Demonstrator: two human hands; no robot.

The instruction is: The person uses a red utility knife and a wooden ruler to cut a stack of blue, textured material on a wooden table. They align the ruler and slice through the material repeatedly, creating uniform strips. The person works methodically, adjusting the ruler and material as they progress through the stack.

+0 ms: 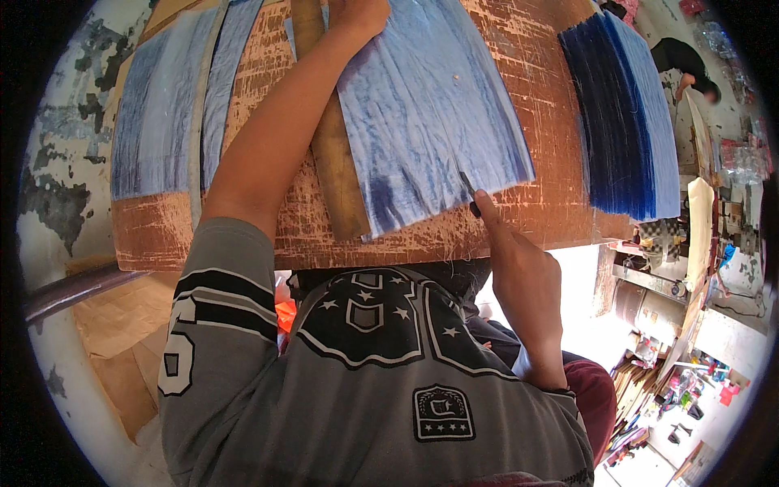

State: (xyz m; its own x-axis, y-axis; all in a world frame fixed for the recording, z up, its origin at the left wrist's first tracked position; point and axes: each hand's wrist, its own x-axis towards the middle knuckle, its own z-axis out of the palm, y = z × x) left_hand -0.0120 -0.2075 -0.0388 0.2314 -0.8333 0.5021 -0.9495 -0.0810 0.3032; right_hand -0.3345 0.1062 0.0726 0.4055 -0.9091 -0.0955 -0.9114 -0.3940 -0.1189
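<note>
A sheet of streaky blue-and-white fabric-like material [430, 105] lies on the worn brown table in front of me. Along its left edge runs a long flat wooden strip [341, 199]. My left hand [361, 15] is at the top edge of the view, beside the strip and over the sheet; its fingers are cut off or hidden. My right hand [523, 272] grips a small dark knife [472, 201], index finger stretched along it. The knife's tip rests on or just over the sheet near its lower right edge; I cannot tell whether it cuts in.
Similar bluish sheets [158, 114] lie at the table's left with a narrow strip [208, 122] across them. A thick stack of dark-blue-edged sheets [621, 122] stands at the right edge of the table [544, 97]. Another person [682, 61] is at the far right, near cluttered shelves [657, 268].
</note>
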